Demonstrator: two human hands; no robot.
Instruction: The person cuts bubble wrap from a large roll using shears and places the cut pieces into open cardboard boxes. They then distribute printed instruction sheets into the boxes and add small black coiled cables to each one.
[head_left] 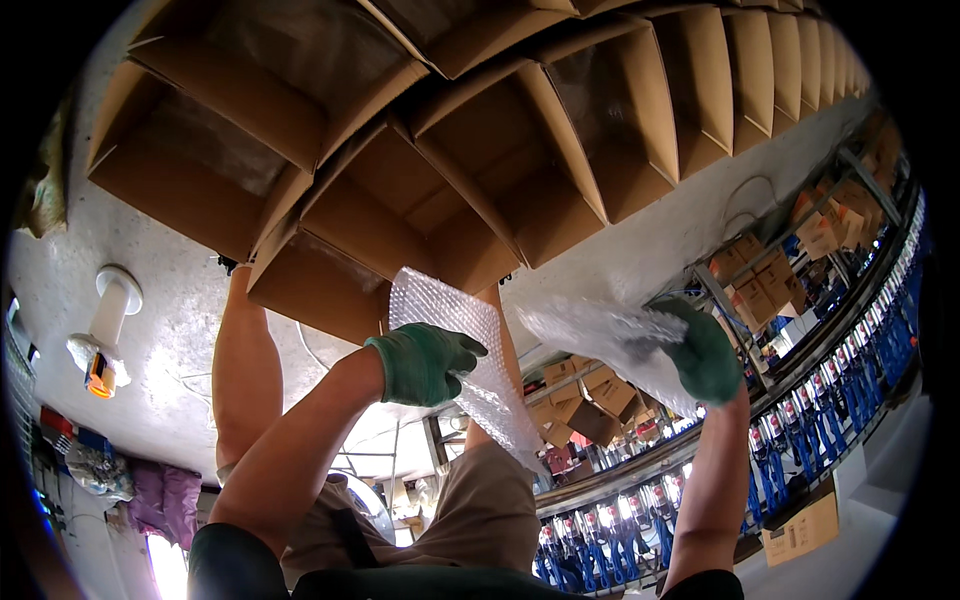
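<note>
My left hand (425, 360), in a green glove, grips a sheet of clear bubble wrap (462, 318) that hangs in front of my legs and tan shorts. My right hand (705, 352), also in a green glove, is closed on a crumpled length of bubble wrap (600, 338). I cannot tell whether the two lengths are one piece. Just beyond both hands stand several open cardboard boxes (440, 190) in a row on the concrete floor, flaps up.
A white spool-like object (112, 305) lies on the floor (170, 340) at the left. At the right, racks hold stacked small cartons (790, 250), and a long row of blue packaged items (800, 430) curves along the lower right. A purple cloth (160, 500) lies at lower left.
</note>
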